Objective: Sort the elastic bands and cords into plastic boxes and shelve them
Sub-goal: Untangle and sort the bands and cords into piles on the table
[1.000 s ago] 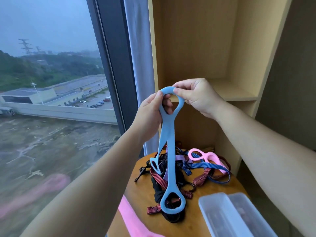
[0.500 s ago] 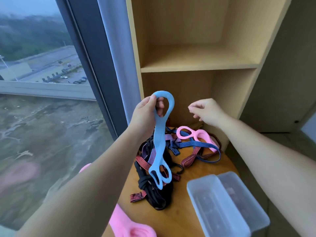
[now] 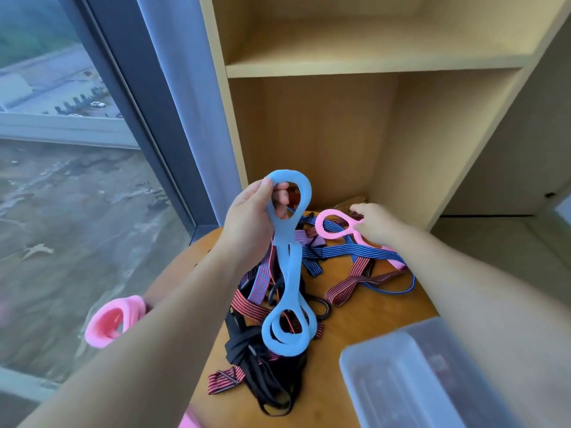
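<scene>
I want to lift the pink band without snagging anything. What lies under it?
The pink band lies on blue striped cords that cross beneath its loop, over the wooden table. The right hand grips its middle, hiding whatever lies under that part.

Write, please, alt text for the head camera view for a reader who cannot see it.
A person's left hand holds a folded blue elastic band while the right hand rests on a pink band in a tangle of striped cords on a round wooden table. A clear plastic box sits at the near right; open wooden shelves stand behind.
</scene>
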Available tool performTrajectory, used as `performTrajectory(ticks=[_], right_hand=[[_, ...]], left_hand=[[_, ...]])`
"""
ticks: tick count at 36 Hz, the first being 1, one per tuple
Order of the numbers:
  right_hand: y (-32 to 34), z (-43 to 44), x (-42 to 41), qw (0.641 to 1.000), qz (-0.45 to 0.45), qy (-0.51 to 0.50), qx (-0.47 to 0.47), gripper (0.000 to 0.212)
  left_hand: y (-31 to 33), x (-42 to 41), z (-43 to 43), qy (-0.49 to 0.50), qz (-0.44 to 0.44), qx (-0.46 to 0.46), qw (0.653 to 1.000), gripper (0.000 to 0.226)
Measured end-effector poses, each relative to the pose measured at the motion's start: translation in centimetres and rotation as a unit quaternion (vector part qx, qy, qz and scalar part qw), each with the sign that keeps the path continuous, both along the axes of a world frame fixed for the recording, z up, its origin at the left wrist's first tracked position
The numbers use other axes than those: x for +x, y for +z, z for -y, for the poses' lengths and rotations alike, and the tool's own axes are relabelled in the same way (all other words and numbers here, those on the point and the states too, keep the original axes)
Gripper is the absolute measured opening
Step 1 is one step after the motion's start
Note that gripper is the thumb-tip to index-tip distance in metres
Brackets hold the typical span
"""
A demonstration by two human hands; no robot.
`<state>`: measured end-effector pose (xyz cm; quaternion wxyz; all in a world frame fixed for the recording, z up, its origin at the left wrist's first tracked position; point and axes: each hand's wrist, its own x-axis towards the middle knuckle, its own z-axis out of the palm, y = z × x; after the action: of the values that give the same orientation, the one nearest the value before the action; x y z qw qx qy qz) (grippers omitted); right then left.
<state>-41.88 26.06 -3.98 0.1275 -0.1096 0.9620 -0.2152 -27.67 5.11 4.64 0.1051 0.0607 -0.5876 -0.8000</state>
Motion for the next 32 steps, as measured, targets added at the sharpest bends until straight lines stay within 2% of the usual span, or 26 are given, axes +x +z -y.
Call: performTrajectory(ticks=[4, 8, 13, 16, 18, 25, 28, 32], right_hand=[[-1.1, 0.6, -0.9, 0.998, -0.018, 0.031, 0.052, 0.051], [-1.2, 0.6, -1.2, 0.987, -0.072, 0.069, 0.13, 0.02], [-1.1, -0.4, -0.9, 0.985, -0.058, 0.086, 0.136, 0.016], [-0.4, -1.5, -0.8, 0.992, -0.062, 0.075, 0.078, 0.018], [0.8, -2.1, -0.6, 0.995, -0.074, 0.066, 0.032, 0.011], [8.3, -3.2, 1.2, 0.987, -0.123, 0.04, -0.093, 0.001], [12.6, -3.1, 3.1, 0.976, -0.146, 0.045, -0.152, 0.006], [19.2, -2.4, 6.5, 0.941, -0.181, 0.051, -0.28, 0.009]], left_hand=[[-0.7, -0.3, 0.2, -0.013, -0.004, 0.008, 1.0, 0.035], [-1.0, -0.5, 0.2, -0.007, -0.005, 0.012, 1.0, 0.035], [-1.2, -0.3, 0.3, -0.005, 0.001, 0.008, 1.0, 0.035], [-1.1, 0.0, 0.2, -0.008, 0.002, 0.005, 1.0, 0.035], [-0.8, 0.3, 0.1, -0.009, 0.001, 0.004, 1.0, 0.036], [2.2, 1.8, -1.1, -0.019, -0.026, -0.008, 0.999, 0.037], [4.5, 2.9, -1.4, -0.012, -0.048, -0.013, 0.999, 0.037], [8.3, 4.6, -1.3, 0.016, -0.081, -0.018, 0.996, 0.036]])
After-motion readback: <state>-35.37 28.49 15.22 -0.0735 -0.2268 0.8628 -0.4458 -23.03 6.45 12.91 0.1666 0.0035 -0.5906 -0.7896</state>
